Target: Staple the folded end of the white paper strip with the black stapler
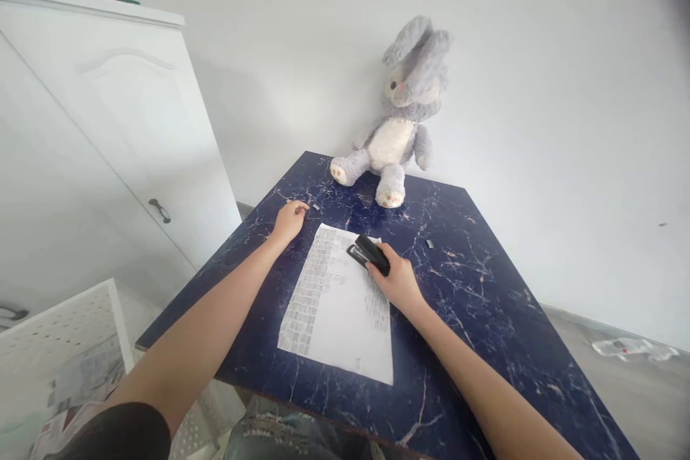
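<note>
My right hand (399, 279) is closed around the rear of a black stapler (371, 254), with its front end pointing up and left over the paper. Under the stapler lies a white printed sheet (345, 309), slightly creased, text along both sides; whether it is one sheet or a stack I cannot tell. My left hand (290, 220) rests on the table beyond the paper's upper left corner. Its index finger reaches toward a small greyish strip (315, 206), perhaps staples, at or just short of touching it; the other fingers are curled with nothing visible in them.
Another small greyish piece (430, 244) lies right of the paper on the dark blue marbled table (474, 302). A grey plush rabbit (393, 136) sits at the back against the wall. White cabinets (108, 122) and a perforated white bin (65, 345) stand left; plastic wrapping (633, 349) lies on the floor.
</note>
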The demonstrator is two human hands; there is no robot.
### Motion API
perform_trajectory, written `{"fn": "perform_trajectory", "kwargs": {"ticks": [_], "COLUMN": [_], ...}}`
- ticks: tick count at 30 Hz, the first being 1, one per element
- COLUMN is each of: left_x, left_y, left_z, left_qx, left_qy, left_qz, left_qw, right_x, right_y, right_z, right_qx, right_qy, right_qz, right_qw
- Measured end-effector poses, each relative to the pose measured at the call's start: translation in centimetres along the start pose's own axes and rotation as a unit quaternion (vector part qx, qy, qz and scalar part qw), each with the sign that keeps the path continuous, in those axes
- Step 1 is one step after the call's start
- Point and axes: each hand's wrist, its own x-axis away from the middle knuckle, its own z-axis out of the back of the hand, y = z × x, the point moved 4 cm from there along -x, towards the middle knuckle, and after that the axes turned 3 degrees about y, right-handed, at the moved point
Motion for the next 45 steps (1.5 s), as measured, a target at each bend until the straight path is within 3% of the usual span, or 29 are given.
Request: {"fn": "perform_trajectory", "kwargs": {"ticks": [4, 7, 12, 15, 19, 23, 27, 32, 35, 38, 41, 45], "left_x": [-1.0, -1.3, -1.2, -1.3, -1.5, -1.1, -0.7, -0.8, -1.2, -1.3, -1.3, -1.2], "left_y": [-0.6, -1.5, -3.2, -3.3, -2.9, -1.9, -1.3, -1.5, -1.8, -1.9, -1.9, -1.6], "left_z": [2.5, 5.3, 9.4, 9.6, 8.6, 7.8, 7.8, 7.6, 7.5, 7.4, 7.4, 7.4], "left_qx": [0.089, 0.199, 0.182, 0.210, 0.206, 0.153, 0.135, 0.152, 0.154, 0.157, 0.158, 0.148], "left_qy": [-0.083, -0.170, -0.153, -0.127, -0.135, -0.186, -0.187, -0.177, -0.165, -0.151, -0.148, -0.153], "left_qz": [0.024, 0.043, 0.057, 0.051, 0.037, 0.004, -0.002, 0.018, 0.019, 0.020, 0.021, 0.022], "left_qw": [0.992, 0.964, 0.970, 0.968, 0.968, 0.971, 0.973, 0.972, 0.974, 0.976, 0.976, 0.977], "right_x": [-0.8, -2.1, -3.7, -5.0, -9.9, -15.9, -18.9, -17.9, -15.4, -12.9, -11.7, -11.3], "right_y": [-1.5, -2.6, -5.0, -5.8, -5.7, -6.5, -7.6, -9.1, -11.1, -12.8, -13.3, -13.0], "right_z": [-1.9, -4.1, -7.6, -7.9, -7.2, -9.8, -12.7, -12.5, -11.9, -12.2, -12.9, -12.8], "right_qx": [0.003, -0.004, -0.019, -0.050, -0.024, 0.043, 0.057, 0.057, 0.053, 0.134, 0.223, 0.238], "right_qy": [-0.001, -0.005, -0.023, -0.042, -0.002, -0.061, -0.103, -0.126, -0.159, -0.203, -0.241, -0.265], "right_qz": [0.006, 0.003, 0.017, 0.038, 0.022, 0.039, 0.062, 0.096, 0.177, 0.238, 0.229, 0.224], "right_qw": [1.000, 1.000, 0.999, 0.997, 0.999, 0.996, 0.991, 0.986, 0.970, 0.940, 0.917, 0.907]}}
